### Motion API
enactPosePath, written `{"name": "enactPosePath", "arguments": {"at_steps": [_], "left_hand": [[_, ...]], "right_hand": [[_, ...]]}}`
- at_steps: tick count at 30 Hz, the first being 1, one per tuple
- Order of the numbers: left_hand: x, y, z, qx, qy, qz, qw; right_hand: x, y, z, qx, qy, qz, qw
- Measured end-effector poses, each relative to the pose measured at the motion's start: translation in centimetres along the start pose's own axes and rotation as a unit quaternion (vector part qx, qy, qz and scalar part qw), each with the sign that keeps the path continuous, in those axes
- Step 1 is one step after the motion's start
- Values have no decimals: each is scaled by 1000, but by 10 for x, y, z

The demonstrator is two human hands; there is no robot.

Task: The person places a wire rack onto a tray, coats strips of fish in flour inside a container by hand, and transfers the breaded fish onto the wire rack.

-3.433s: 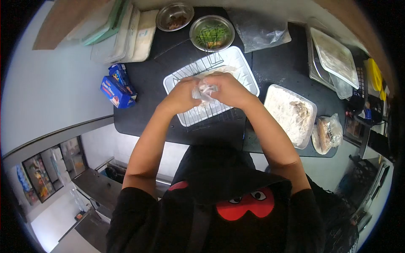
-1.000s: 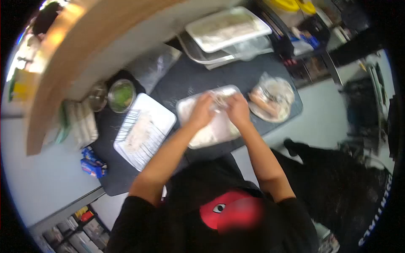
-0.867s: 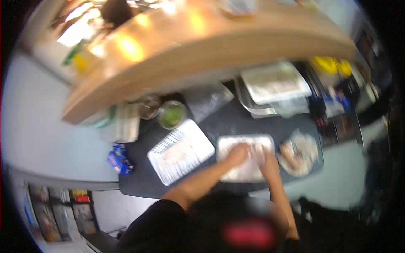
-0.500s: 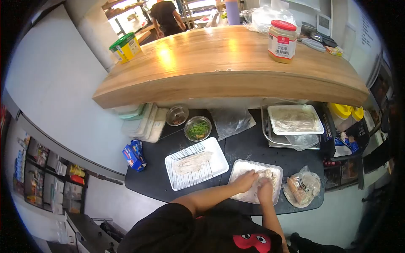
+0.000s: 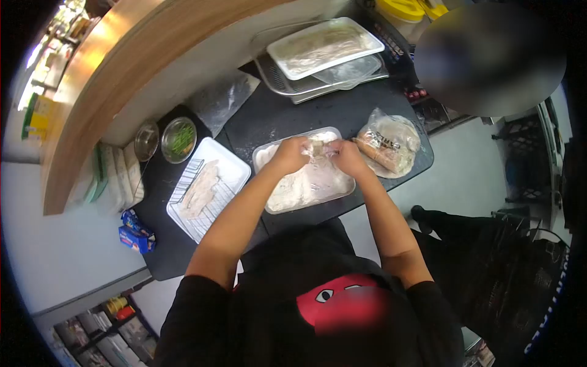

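Observation:
A white tray of flour [image 5: 293, 186] lies in front of me on the dark table. Over its far part are both hands, fingers bent round a floured piece [image 5: 319, 148]. My left hand [image 5: 292, 155] holds its left end, my right hand [image 5: 347, 158] its right end. To the left, a white tray [image 5: 235, 174] carries a wire rack with a flat floured piece [image 5: 200, 189] on it. A plastic bag with bread [image 5: 385, 147] lies close to the right of my right hand.
Steel bowls, one with greens [image 5: 179, 140], stand at the far left. Blue boxes [image 5: 136, 233] lie near the left edge. Stacked trays [image 5: 324, 48] stand at the back under a wooden shelf [image 5: 116, 79]. A person in dark clothes [image 5: 483, 257] is at the right.
Earlier my hands were over the rack tray with clear plastic or a whitish piece between them; they are now at the flour tray. Since half a second ago the view has turned and tilted down.

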State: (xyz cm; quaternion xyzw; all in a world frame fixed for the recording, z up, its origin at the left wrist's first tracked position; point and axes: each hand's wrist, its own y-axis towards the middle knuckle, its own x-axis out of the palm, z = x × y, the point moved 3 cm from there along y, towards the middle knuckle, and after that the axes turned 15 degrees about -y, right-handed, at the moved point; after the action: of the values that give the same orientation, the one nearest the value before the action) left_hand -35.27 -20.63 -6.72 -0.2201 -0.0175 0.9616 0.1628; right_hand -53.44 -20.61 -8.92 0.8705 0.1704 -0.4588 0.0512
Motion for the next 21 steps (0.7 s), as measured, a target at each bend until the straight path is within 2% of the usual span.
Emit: {"name": "enactPosePath", "arguments": {"at_steps": [1, 2, 5, 6, 8, 9, 10, 11, 12, 13, 14, 15, 16, 17, 18, 19, 20, 21], "left_hand": [[-6, -1, 9, -13, -19, -7, 1000], [-11, -1, 19, -27, -38, -14, 999], [-17, -3, 38, -104, -243, -69, 962], [-19, -5, 46, -109, -266, -67, 955], [-22, -10, 33, -116, -314, -71, 940], [-29, -13, 30, -18, -167, -68, 984], [-33, -30, 68, -8, -159, -48, 986], [-28, -31, 70, -4, -114, -15, 993], [-19, -34, 55, -146, -348, -29, 926], [-21, -34, 58, -40, -203, -94, 974], [-21, -39, 41, -13, -251, -111, 962], [-31, -52, 20, -88, 32, -37, 995], [-32, -55, 2, -69, 94, -19, 993], [-22, -50, 1, -33, 99, -21, 994], [-13, -45, 3, -8, 102, -25, 994], [-5, -36, 9, 9, 103, -31, 994], [1, -27, 16, 23, 107, -37, 993], [5, -22, 20, 36, 112, -48, 992]], "right_hand": [[-11, -3, -8, 12, 19, -29, 999], [-20, -8, -14, 32, 28, -101, 994], [8, -17, -6, -30, 129, -19, 991], [2, -18, -15, -69, 96, 7, 993], [9, -18, -23, -61, 144, -95, 983], [5, -15, -26, -52, 164, -133, 976], [41, -16, -17, 12, 328, -216, 920], [45, -16, -8, -7, 271, -157, 950], [49, -23, -14, -42, 145, -77, 986], [53, -23, -14, -56, 75, -21, 995], [54, -24, -14, -64, 42, 10, 997], [59, -28, -22, -72, 22, 24, 997], [51, -34, -34, -84, -57, 13, 995], [78, -27, -17, -125, -70, 34, 989], [74, -30, -22, -95, -134, -34, 986], [80, -30, -31, -91, -278, -122, 948], [93, -28, -24, -162, -255, -61, 951], [96, -29, -26, -142, -224, -64, 962]]}}
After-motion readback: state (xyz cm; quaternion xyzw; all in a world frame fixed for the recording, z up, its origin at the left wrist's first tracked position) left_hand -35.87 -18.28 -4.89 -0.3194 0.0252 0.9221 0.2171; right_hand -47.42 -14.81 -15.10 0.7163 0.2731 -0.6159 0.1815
